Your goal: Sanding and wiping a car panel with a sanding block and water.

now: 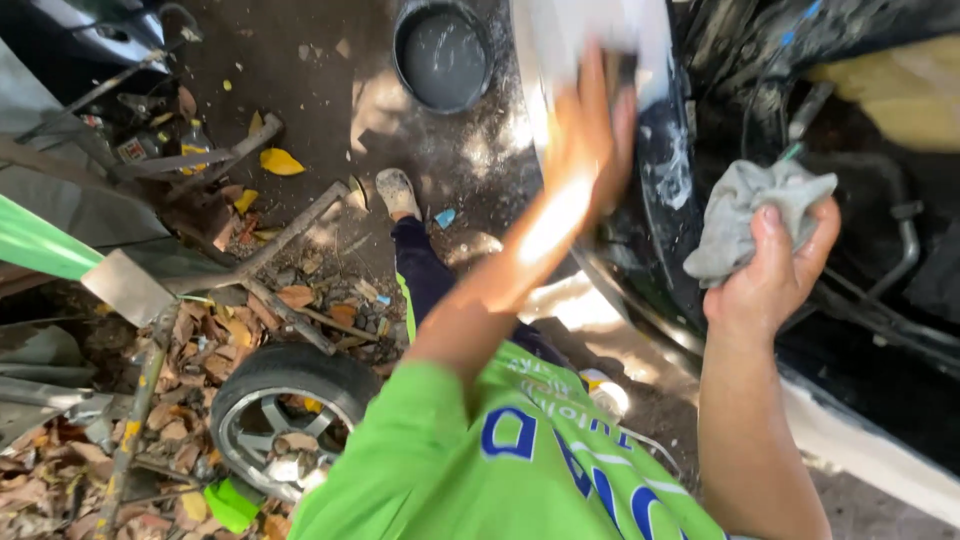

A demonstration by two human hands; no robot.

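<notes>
Grey rag (752, 205) bunched in right hand (772, 272)

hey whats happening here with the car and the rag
A person in a green shirt leans over a dark, wet car panel. The left hand presses flat on the panel, blurred, while the right hand grips a crumpled grey rag. A black bucket and a loose wheel sit on the dirt.
</notes>
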